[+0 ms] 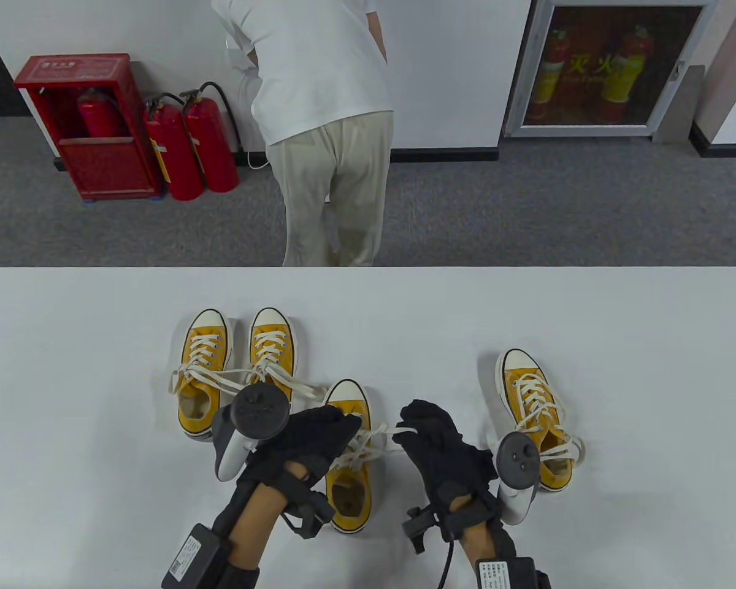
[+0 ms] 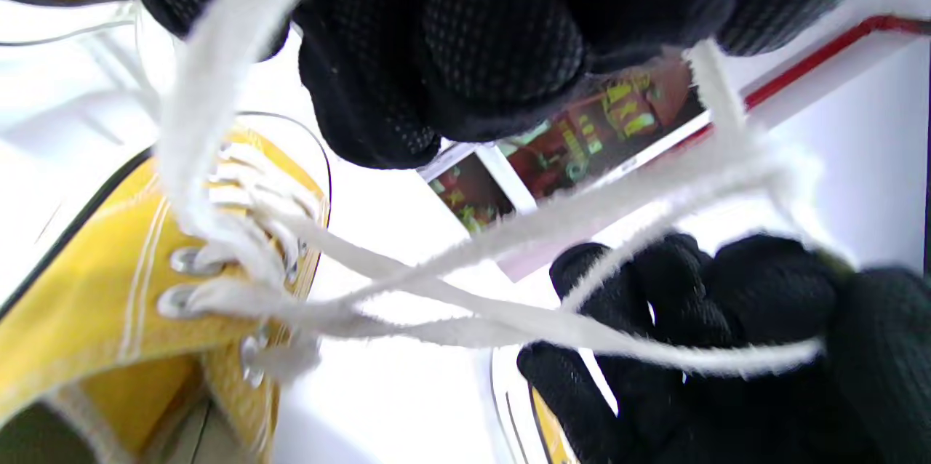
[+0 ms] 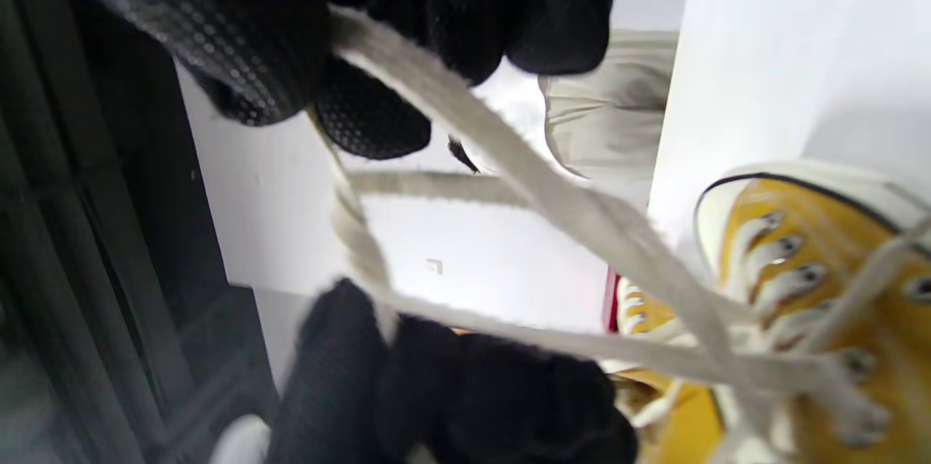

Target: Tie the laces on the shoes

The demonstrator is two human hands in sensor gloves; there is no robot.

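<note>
White laces (image 1: pixel 374 438) — both hands (image 1: pixel 319 438) (image 1: pixel 435 438) gripping.

Your table view looks down on the tabletop (image 1: pixel 98 343); both wrist views sit close under the laces (image 2: pixel 451 249), facing each other.

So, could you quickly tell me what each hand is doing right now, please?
Left hand: fingers curled, gripping the white lace of the middle shoe.
Right hand: pinching the same lace.

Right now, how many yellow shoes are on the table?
4. Two stand side by side at far left, one lies between the hands, and one is at right, partly behind the right hand's tracker. None seems hidden.
</note>
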